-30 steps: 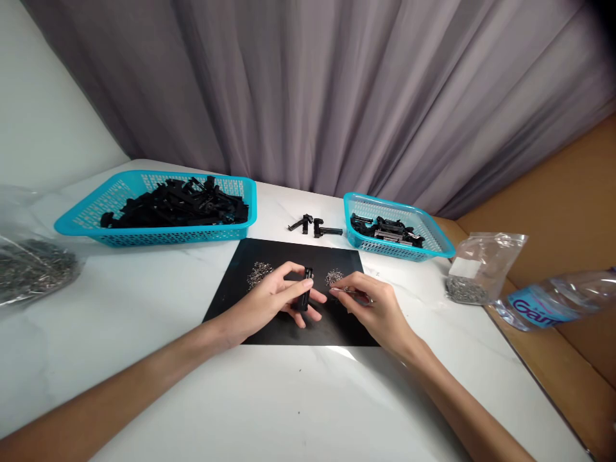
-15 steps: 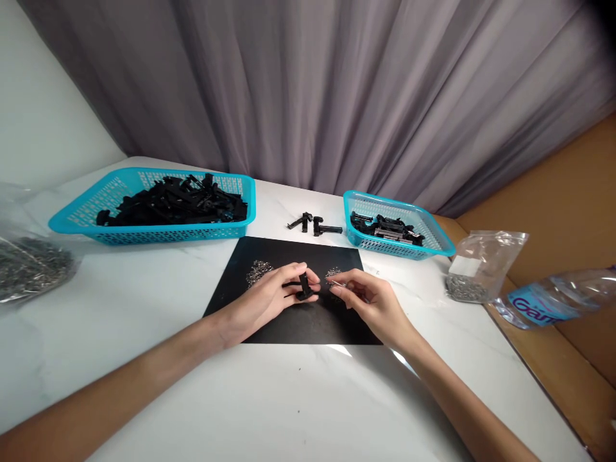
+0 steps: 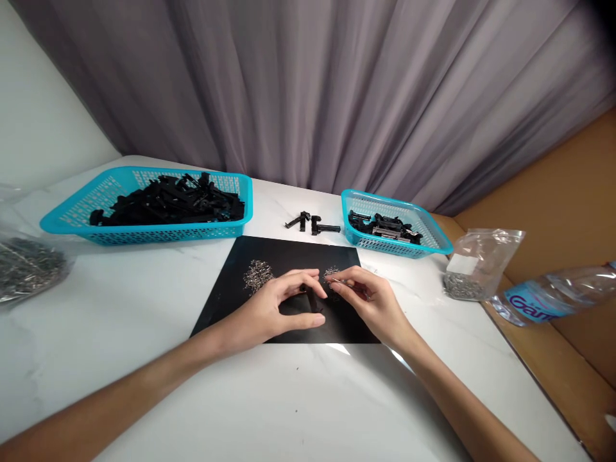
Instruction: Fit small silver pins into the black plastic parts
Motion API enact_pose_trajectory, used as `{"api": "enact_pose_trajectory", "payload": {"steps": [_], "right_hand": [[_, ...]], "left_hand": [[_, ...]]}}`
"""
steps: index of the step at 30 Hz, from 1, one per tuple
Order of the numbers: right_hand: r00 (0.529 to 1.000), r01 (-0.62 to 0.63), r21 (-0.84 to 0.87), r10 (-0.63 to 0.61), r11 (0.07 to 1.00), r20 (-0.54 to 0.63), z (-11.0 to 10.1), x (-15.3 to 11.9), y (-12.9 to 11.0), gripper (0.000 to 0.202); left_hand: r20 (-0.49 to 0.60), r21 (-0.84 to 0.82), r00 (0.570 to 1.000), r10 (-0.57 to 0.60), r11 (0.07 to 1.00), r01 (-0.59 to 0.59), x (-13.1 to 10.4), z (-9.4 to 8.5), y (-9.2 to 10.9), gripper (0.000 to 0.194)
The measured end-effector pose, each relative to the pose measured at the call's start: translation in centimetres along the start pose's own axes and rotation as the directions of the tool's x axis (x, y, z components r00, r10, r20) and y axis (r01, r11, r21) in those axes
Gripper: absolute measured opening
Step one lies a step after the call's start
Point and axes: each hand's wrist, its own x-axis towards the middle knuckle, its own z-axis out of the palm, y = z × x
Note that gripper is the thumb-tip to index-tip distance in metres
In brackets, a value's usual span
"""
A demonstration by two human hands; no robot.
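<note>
On white marble-look surface (image 3: 289,398), centre: black mat (image 3: 231,301) under both hands, prob. so small bright bits show up against it & don't roll off. Big teal basket (image 3: 72,221) far left, heaped w/ black plastic parts; smaller teal basket (image 3: 436,237) far right, fewer parts in it. Both sit behind the mat, w/in arm's reach. Clear bag of metal pieces (image 3: 24,266) at left edge, second smaller bag (image 3: 474,266) right of the small basket, water bottle (image 3: 553,298) lying on its side past that. Grey curtain behind all.

Left hand (image 3: 274,308) over mat centre: fingers curled, thumb low, pinching a small black plastic part (image 3: 312,300) upright just above the mat. Part mostly hidden by fingers, shape unclear. Held steady toward the other hand, looks like so the piece can be fitted in.

Right hand (image 3: 370,301) just beside it, thumb & forefinger pressed together on a thin metal pin (image 3: 337,281), tip aimed at the black part; near but can't tell if touching.

Two little heaps of metal springs/pins on mat: one (image 3: 257,276) left of left hand, one (image 3: 332,274) right by the right fingertips, partly covered. A few loose black parts (image 3: 312,224) lie btwn the baskets, clear of the hands. Nothing blocks the hands.
</note>
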Motion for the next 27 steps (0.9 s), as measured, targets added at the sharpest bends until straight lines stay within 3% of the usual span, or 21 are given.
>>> {"api": "enact_pose_trajectory", "payload": {"steps": [3,5,9,13,19,27], "right_hand": [[0.999,-0.037,0.056,0.039,0.998,-0.036,0.1,0.0,0.0,0.020],[0.997,-0.036,0.046,0.039,0.998,-0.060,0.1,0.0,0.0,0.019],[0.996,0.016,-0.033,-0.018,0.999,-0.083,0.1,-0.1,-0.6,0.016],[0.985,0.113,-0.074,-0.121,0.991,-0.125,0.4,-0.3,-1.5,0.013],[0.945,0.224,-0.103,-0.242,0.969,-0.220,1.1,-0.6,-2.0,0.008],[0.902,0.309,-0.175,-0.346,0.935,-0.258,1.9,-0.7,-2.0,0.011]], "left_hand": [[-0.032,-0.072,0.999,-0.006,0.997,0.003,0.0,0.1,-0.5,0.054],[-0.046,-0.106,0.999,-0.020,0.994,0.015,0.0,0.2,-0.6,0.062],[-0.034,0.014,0.997,0.062,0.998,-0.062,0.1,0.5,0.0,0.054],[-0.060,0.182,0.982,0.179,0.969,-0.166,0.1,0.3,0.2,0.060],[-0.068,0.201,0.972,0.227,0.957,-0.209,0.0,0.1,-0.4,0.068],[-0.083,0.251,0.964,0.252,0.942,-0.225,0.0,0.2,-0.6,0.071]]}}
